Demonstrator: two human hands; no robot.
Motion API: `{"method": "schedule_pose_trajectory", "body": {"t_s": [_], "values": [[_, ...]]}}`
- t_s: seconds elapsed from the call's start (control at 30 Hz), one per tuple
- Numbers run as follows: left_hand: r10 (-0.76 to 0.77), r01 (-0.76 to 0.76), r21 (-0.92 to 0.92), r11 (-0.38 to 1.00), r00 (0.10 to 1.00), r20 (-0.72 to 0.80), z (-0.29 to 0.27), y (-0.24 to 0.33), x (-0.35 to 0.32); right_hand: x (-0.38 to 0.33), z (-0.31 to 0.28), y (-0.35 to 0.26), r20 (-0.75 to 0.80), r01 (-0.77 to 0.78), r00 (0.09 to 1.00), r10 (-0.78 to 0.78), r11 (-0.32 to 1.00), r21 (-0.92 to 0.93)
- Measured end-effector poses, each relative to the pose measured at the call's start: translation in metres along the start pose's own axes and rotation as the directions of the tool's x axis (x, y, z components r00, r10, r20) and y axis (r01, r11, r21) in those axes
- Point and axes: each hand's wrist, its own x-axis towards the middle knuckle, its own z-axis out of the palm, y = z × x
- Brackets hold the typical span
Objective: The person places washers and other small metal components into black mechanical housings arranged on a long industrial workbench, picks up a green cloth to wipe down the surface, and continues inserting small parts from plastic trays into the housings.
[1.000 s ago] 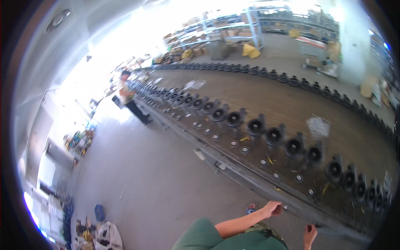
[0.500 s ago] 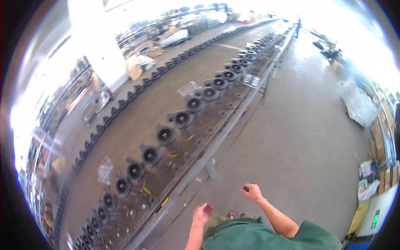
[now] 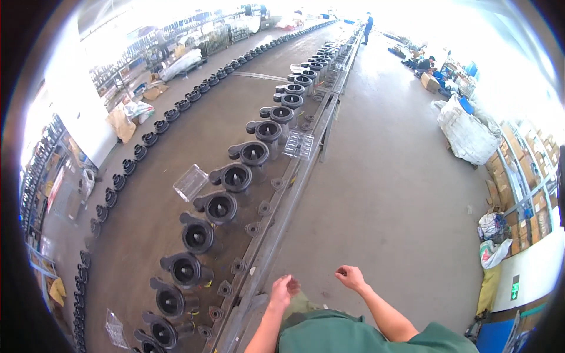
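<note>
Left hand [image 3: 285, 290] loosely cupped, empty, just off near edge of surface [image 3: 153, 217] beside flanges [image 3: 225, 288]. Right hand [image 3: 350, 275] half-curled, empty, over floor [image 3: 388, 200].

A long brown desk [image 3: 176, 147] runs away into the distance, bordered on its right by a metal rail [image 3: 306, 170]. Along its right side stands a row of black cast pump housings [image 3: 235, 176], with small round flanges [image 3: 265, 207] lying between them and the rail. A second row of black housings [image 3: 147, 138] lines the far left side. Two clear plastic trays [image 3: 190, 182] [image 3: 299, 144] rest on the desk. On the grey concrete floor [image 3: 388, 176], a large white bulk sack [image 3: 468, 135] sits near shelving [image 3: 524, 176] at the right. A person in blue [image 3: 368, 25] stands far off.
</note>
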Motion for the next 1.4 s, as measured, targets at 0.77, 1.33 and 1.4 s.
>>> {"method": "schedule_pose_trajectory", "body": {"t_s": [0.77, 1.33, 1.4], "values": [[0.881, 0.034, 0.999, 0.019, 0.471, -0.033, 0.330, 0.277, 0.427, 0.690, -0.164, -0.179, 0.525, 0.954, 0.287, -0.801, 0.286, -0.084], [0.814, 0.258, 0.966, 0.000, 0.561, -0.149, 0.342, 0.305, 0.452, 0.749, -0.136, -0.211, 0.768, 0.989, -0.122, -0.628, -0.146, 0.038], [0.805, 0.317, 0.948, -0.025, 0.569, -0.169, 0.333, 0.301, 0.457, 0.731, -0.142, -0.221, 0.799, 0.999, -0.034, -0.600, 0.003, 0.044]]}}
